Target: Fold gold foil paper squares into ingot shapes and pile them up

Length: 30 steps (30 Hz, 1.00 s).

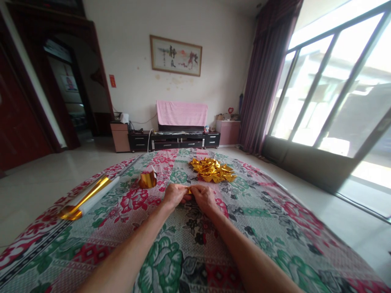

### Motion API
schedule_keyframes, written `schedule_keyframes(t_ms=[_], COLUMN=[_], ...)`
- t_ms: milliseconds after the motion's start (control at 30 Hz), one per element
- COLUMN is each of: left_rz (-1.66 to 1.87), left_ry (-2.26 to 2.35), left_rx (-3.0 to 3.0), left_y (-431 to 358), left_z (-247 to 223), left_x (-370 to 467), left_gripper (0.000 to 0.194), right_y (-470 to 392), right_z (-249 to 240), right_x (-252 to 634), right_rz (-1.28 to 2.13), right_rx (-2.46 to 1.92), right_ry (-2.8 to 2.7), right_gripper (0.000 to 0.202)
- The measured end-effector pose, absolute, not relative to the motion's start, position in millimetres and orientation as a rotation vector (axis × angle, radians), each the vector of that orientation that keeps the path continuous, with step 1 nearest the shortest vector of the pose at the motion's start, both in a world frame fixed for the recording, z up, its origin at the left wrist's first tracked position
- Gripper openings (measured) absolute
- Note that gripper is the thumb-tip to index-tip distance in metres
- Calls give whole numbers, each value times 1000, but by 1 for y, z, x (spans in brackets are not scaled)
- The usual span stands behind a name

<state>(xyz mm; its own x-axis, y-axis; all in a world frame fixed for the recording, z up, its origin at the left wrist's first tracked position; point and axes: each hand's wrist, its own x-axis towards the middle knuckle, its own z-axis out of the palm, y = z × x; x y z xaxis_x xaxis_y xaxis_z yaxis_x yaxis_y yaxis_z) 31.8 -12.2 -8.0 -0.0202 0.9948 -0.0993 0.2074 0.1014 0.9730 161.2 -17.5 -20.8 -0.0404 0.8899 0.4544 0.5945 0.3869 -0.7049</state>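
My left hand [176, 195] and my right hand [202, 197] meet over the middle of the table, fingers closed. Between their fingertips they pinch a small piece of gold foil paper [190, 190], mostly hidden by the fingers. Just beyond my right hand lies a heap of folded gold foil paper pieces [213, 169]. A curled stack of gold foil paper [148, 179] with a white underside sits to the left of my left hand. Farther left, a larger roll of gold and white foil paper [88, 199] lies slantwise near the table edge.
A flowered cloth in red, green and grey covers the round table [161, 264]. Past it, against the wall, stands a low black cabinet [177, 142] below a pink cloth [182, 113]. Tall windows [330, 81] and a purple curtain [262, 81] are on the right.
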Motion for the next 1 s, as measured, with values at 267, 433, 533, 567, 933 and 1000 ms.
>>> schedule_keyframes(t_ms=[267,433,533,567,933,1000], left_rz=[1029,1010,1010,1011,1053,1050], left_ry=[1416,1397,1394,1396,1396,1384], left_rx=[1304,1331,1317,1313,1288,1288], left_y=[-8,-9,-10,-10,-12,-12], left_z=[-13,-13,-12,-12,-9,-8], left_x=[31,30,29,29,32,30], left_gripper=[28,27,27,27,25,23], right_y=[-17,-19,-20,-20,-18,-18], right_z=[-20,-18,-18,-18,-20,-19], right_x=[161,160,160,160,162,162], right_rz=[377,386,381,375,361,373], right_rx=[-1288,-1317,-1315,-1308,-1310,-1291], right_ry=[-1768,-1732,-1741,-1749,-1748,-1761], right_gripper=[32,31,31,32,33,34])
